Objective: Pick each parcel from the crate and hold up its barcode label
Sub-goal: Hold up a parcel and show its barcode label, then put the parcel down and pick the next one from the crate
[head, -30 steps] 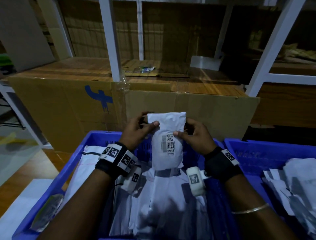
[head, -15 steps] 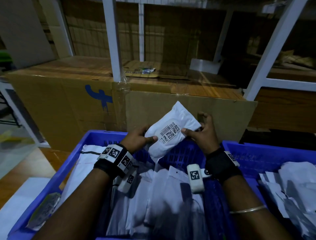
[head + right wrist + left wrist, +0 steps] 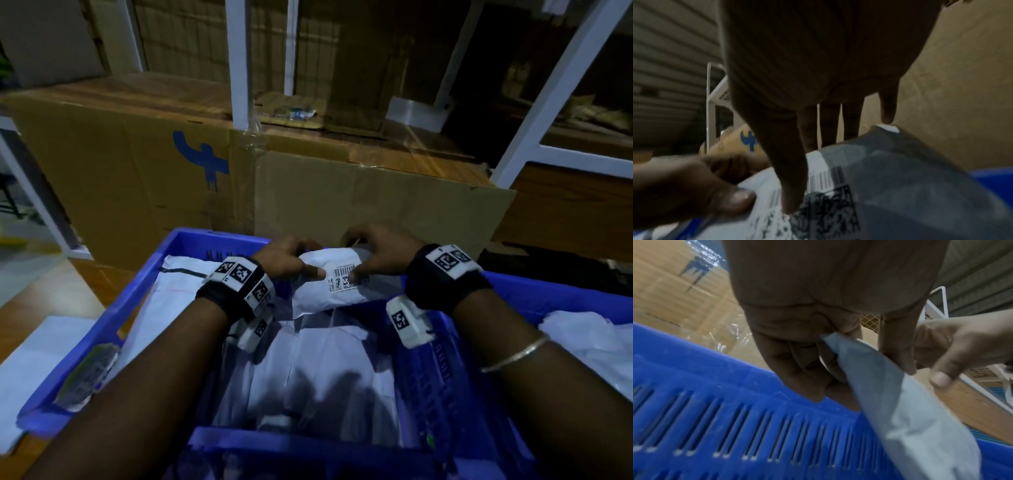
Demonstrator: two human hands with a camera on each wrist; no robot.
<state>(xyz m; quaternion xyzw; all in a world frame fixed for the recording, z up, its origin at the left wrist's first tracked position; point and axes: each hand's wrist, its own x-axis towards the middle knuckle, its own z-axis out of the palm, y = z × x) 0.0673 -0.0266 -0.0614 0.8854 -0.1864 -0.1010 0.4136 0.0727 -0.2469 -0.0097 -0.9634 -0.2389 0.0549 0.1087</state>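
Observation:
A small white poly-bag parcel (image 3: 325, 289) hangs low over the far end of the blue crate (image 3: 137, 298), its barcode label (image 3: 344, 279) facing up at me. My left hand (image 3: 291, 260) pinches its left end, thumb on top beside the label. My right hand (image 3: 373, 255) grips the right end, thumb on the label's edge. In the left wrist view the parcel (image 3: 900, 402) runs from my left hand (image 3: 830, 353) down past the crate wall (image 3: 735, 418). The right wrist view shows my right thumb pressed on the barcode label (image 3: 824, 180). Several more white parcels (image 3: 308, 370) lie in the crate.
A second blue crate (image 3: 555, 301) with white parcels (image 3: 589, 342) stands to the right. Large cardboard boxes (image 3: 342, 195) and white rack posts (image 3: 239, 61) rise just beyond the crates. A white sheet (image 3: 37, 356) lies on the wooden floor at the left.
The parcel has come down from its raised, tilted pose to just above the crate's far end, turning to lie almost flat. Both hands came down with it and still hold it.

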